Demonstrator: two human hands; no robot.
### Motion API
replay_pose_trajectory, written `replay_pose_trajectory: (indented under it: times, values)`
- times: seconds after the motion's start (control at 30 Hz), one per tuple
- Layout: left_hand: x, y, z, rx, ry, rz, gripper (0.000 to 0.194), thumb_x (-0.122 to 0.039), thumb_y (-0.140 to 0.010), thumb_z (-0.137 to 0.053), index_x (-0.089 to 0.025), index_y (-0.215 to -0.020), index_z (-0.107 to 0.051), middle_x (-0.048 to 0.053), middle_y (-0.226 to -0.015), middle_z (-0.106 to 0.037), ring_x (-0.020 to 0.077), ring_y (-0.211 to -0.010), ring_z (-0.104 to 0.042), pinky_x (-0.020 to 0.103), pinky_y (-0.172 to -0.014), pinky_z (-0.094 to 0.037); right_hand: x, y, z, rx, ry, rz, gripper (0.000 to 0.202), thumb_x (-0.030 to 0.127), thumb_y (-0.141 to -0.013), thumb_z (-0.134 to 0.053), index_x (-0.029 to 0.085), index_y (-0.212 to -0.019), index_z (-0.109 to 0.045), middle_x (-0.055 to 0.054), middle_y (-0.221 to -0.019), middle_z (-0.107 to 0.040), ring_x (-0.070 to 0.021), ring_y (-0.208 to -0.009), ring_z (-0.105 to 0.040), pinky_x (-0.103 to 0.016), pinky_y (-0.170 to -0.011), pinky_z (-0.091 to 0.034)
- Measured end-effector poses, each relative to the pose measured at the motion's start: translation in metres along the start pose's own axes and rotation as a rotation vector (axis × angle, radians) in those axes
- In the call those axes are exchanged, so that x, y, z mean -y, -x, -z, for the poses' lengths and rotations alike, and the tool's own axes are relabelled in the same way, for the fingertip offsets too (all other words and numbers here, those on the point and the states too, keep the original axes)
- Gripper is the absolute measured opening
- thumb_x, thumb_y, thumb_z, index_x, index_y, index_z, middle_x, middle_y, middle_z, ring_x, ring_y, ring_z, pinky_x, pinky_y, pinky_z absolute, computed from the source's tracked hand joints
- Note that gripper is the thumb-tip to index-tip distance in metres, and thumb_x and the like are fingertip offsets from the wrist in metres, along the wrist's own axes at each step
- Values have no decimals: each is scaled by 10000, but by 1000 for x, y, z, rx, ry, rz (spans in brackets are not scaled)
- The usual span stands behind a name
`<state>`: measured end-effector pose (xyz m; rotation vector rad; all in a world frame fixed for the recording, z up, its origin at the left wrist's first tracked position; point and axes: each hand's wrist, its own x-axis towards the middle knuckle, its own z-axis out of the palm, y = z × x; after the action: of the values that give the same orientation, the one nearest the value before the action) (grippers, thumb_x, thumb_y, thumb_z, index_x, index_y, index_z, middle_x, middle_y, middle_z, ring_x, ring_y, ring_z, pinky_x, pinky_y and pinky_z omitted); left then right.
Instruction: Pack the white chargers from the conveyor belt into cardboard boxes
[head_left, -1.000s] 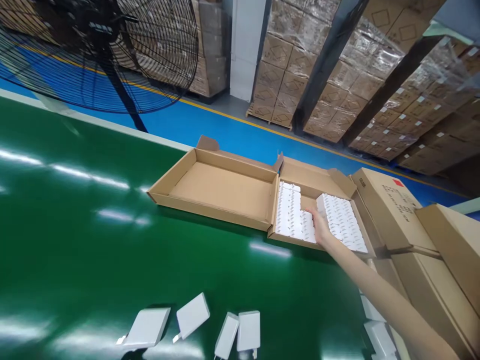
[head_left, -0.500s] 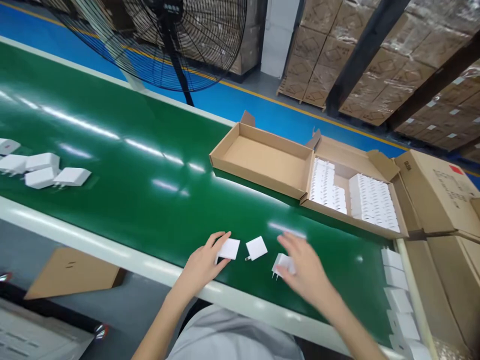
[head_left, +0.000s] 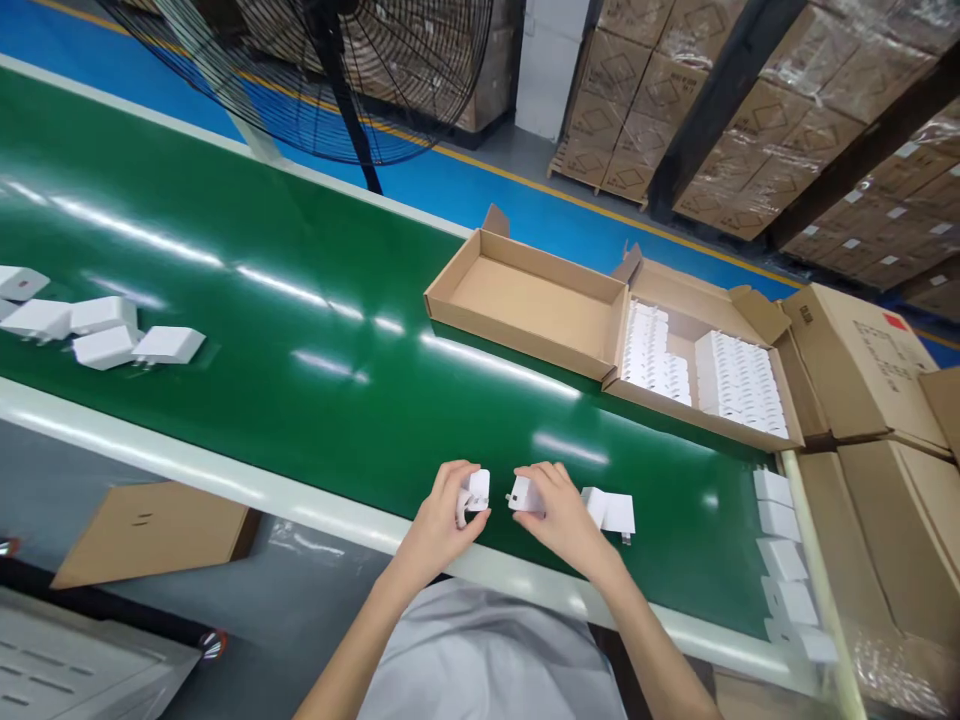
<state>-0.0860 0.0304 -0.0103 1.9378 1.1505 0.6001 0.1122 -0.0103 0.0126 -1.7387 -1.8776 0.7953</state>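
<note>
My left hand (head_left: 448,515) is closed around a white power adapter (head_left: 478,487), its fingers gripping the sides. Just to the right, my right hand (head_left: 559,510) pinches another white adapter (head_left: 525,494), whose metal prongs point toward the left hand. A small gap separates the two held adapters. Against the outer side of my right hand, more white adapters (head_left: 619,513) lie on the green belt (head_left: 337,430), one with its prongs toward me; the hand partly hides them.
Several adapters (head_left: 171,344) lie in a loose cluster on the left; others (head_left: 780,557) line the belt's right end. Behind are an open cardboard tray (head_left: 525,300) and a carton partly filled with adapters (head_left: 739,385). Large cartons (head_left: 877,360) stand right, a fan (head_left: 330,90) beyond.
My right hand has moved left from the rightmost adapter and now grips one near the left hand. The adapter in my left hand has turned. The view has shifted slightly.
</note>
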Motion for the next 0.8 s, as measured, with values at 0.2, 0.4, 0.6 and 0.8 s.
replay_pose_trajectory:
  times: [0.2,0.4,0.6,0.8]
  values:
    - [-9,15,-31,106,-161,-66,764,-290,-818,-566,-251,-1440,-125,168,-1367,-403,320,-1198,-485,477,-930,-426,7,29,-35,-192,-445,-266,409,185,-685,-675,256,-1068,-550,-22,-957,-585,-180,-780,-552,-320,-696,-483]
    - [-21,19,-55,52,-253,-69,1050,-298,-669,-690,-189,-1461,-11,182,-1219,-412,352,-1094,-512,470,-824,-459,6,54,-45,-356,-484,-319,425,204,-684,-677,259,-1075,-518,-56,-1061,-497,-200,-881,-557,-324,-695,-520]
    - [-25,14,-73,-102,-239,-48,842,-324,-766,-617,-139,-1436,-142,185,-1224,-487,324,-1047,-542,440,-822,-456,4,92,5,-202,-161,-184,449,333,-862,-569,319,-1296,-452,-92,-1381,-399,-318,-1298,-369,-522,-1023,-393]
    - [-17,-15,-45,77,-193,-154,435,-278,-720,-611,-187,-1124,-477,87,-1003,-605,266,-880,-581,401,-771,-466,-47,96,55,-355,272,-266,330,235,-813,-596,272,-1141,-592,-115,-1155,-577,-369,-1150,-443,-585,-910,-410]
